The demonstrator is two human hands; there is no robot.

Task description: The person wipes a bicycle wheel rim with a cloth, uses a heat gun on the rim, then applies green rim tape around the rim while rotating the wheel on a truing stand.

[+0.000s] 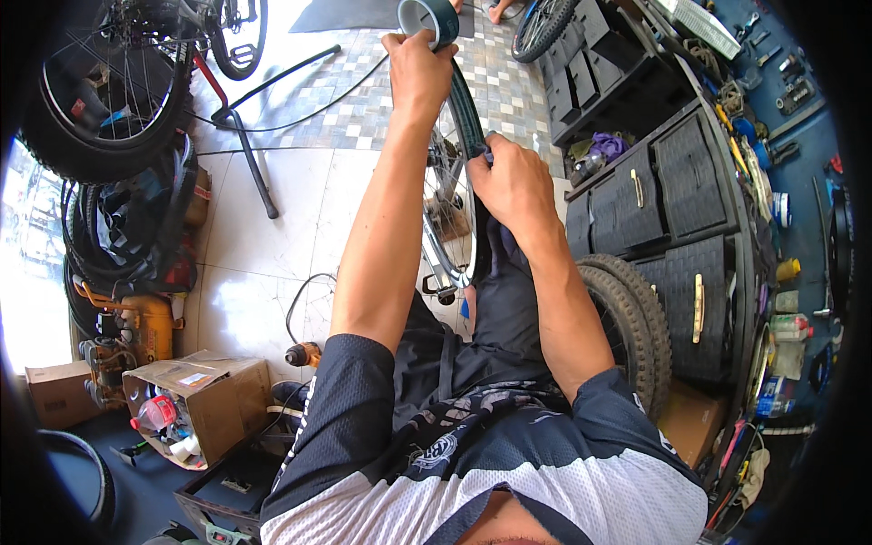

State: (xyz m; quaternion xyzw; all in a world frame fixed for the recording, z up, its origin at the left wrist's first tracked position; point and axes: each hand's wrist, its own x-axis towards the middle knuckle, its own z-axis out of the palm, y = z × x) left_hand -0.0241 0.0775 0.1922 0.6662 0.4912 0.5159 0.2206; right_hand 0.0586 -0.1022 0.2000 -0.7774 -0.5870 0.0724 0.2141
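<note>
My left hand [418,73] grips a dark teal roll of tape [440,20] at the top of a bicycle wheel [449,250], which stands upright between my arms by my dark-trousered legs. A dark band [463,100] runs from the roll down along the rim. My right hand [513,182] is closed on the rim lower down, with its thumb against the band. A small dark piece under my right fingertips is too small to make out.
Bicycles [136,109], a metal stand [245,150] and coiled tyres [91,227] are at left. A compressor [145,327], drill [302,354] and cardboard box [227,413] sit low left. Drawers [690,173], spare tyres [654,363] and a tool board [790,182] line the right. Another person's foot [498,13] shows behind.
</note>
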